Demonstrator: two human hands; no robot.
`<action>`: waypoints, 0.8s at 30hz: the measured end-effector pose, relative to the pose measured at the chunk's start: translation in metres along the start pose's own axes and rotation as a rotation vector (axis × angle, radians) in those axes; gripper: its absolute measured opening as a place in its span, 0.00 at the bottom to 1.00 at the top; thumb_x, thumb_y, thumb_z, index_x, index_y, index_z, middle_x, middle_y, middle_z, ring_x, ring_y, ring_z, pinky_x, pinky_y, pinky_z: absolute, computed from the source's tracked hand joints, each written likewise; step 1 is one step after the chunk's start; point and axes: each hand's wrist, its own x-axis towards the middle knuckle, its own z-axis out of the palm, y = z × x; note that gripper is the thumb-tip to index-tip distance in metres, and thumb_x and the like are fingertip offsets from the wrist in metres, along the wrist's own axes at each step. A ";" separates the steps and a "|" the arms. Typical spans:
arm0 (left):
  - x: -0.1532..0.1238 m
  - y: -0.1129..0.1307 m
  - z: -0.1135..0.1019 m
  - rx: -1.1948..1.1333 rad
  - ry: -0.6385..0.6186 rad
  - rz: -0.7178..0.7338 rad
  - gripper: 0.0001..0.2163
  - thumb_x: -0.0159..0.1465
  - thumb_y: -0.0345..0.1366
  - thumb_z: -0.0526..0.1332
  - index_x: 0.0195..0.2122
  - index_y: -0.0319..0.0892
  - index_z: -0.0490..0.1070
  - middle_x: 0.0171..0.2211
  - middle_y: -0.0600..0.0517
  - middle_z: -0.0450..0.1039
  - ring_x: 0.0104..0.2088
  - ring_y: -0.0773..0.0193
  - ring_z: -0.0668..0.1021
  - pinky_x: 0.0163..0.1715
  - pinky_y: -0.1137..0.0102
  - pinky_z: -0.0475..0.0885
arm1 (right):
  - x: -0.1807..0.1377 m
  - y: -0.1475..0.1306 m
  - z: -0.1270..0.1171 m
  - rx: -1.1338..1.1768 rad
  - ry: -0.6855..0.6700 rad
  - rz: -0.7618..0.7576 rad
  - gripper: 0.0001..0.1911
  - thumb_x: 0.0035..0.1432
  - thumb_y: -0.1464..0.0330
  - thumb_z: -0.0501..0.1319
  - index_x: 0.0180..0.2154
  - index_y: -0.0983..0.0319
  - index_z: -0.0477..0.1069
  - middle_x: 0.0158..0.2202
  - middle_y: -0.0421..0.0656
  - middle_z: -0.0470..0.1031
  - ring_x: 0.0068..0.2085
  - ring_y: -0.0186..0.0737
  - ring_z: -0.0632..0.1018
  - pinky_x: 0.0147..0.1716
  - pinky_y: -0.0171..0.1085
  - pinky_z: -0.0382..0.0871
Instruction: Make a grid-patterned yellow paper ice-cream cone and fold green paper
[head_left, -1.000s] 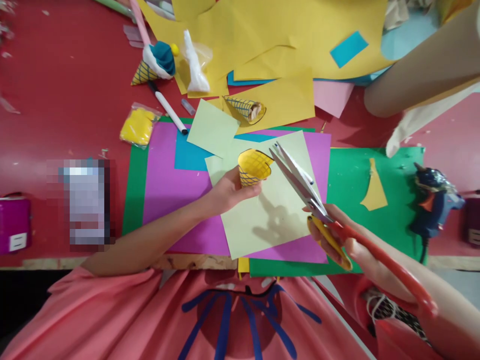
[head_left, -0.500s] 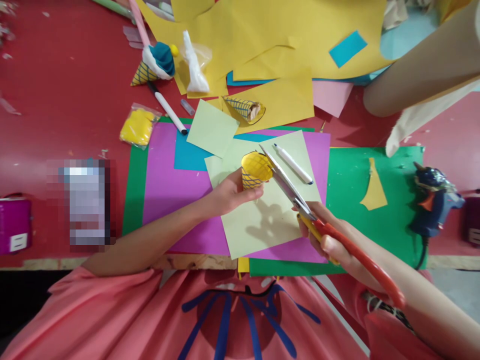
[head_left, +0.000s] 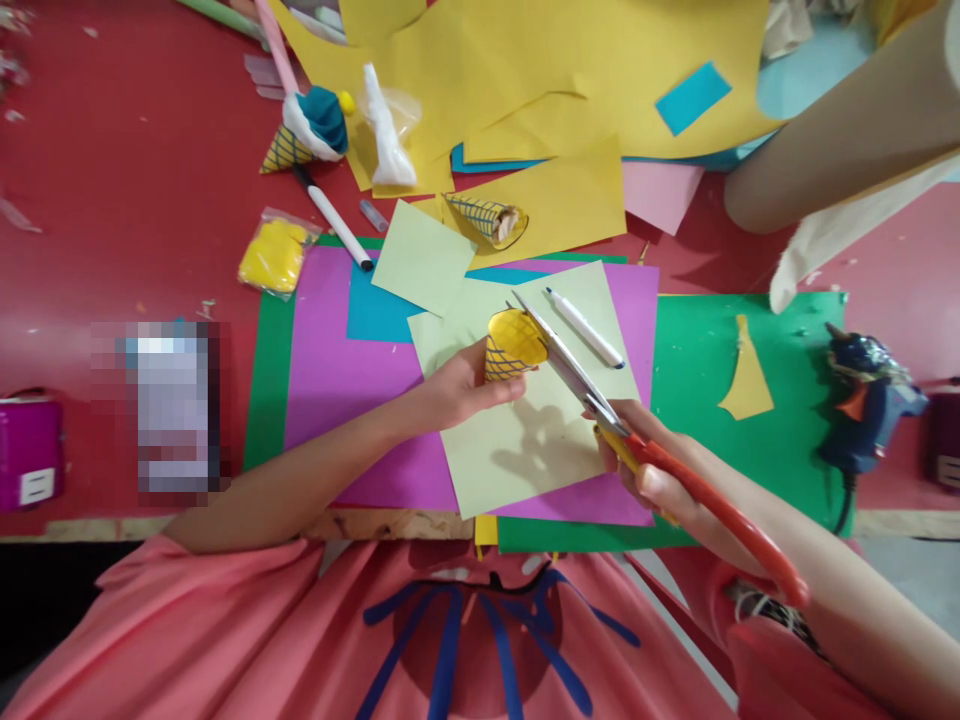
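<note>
My left hand (head_left: 472,385) is closed round a yellow paper cone (head_left: 512,347) marked with a dark grid, its wide mouth tipped up. In my right hand (head_left: 660,465) are large scissors (head_left: 589,385) with red and yellow handles. Their blades lie along the right side of the cone's rim, the tips reaching past it. Beneath both hands is a pale green sheet (head_left: 480,470). A white marker (head_left: 585,328) lies on that sheet, just beyond the scissors. Farther back rests a second gridded cone (head_left: 487,218) with crumpled stuffing in its mouth.
A finished-looking cone with blue and white topping (head_left: 307,130) lies at the back left, near a bag of yellow clay (head_left: 274,252). A blue glue gun (head_left: 874,410) sits on green paper (head_left: 690,440) at right. A cardboard tube (head_left: 832,130) stands at the back right.
The scissor blades have drawn closer together at the cone's rim. The cone has shifted slightly right and down, its mouth looking narrower.
</note>
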 end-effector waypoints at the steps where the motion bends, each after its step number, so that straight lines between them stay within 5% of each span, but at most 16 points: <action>1: 0.000 -0.001 -0.001 -0.003 -0.012 0.001 0.15 0.55 0.41 0.66 0.38 0.39 0.68 0.26 0.55 0.65 0.21 0.75 0.64 0.20 0.75 0.61 | 0.000 0.000 -0.001 0.023 -0.033 0.028 0.20 0.63 0.50 0.50 0.47 0.57 0.61 0.34 0.40 0.68 0.24 0.31 0.67 0.22 0.32 0.63; 24: 0.001 -0.004 -0.005 -0.186 -0.173 -0.015 0.09 0.60 0.36 0.61 0.40 0.39 0.66 0.23 0.59 0.60 0.17 0.79 0.59 0.15 0.77 0.52 | 0.003 0.009 -0.002 -0.059 -0.002 -0.028 0.23 0.62 0.47 0.48 0.46 0.58 0.61 0.31 0.40 0.69 0.24 0.32 0.66 0.22 0.32 0.62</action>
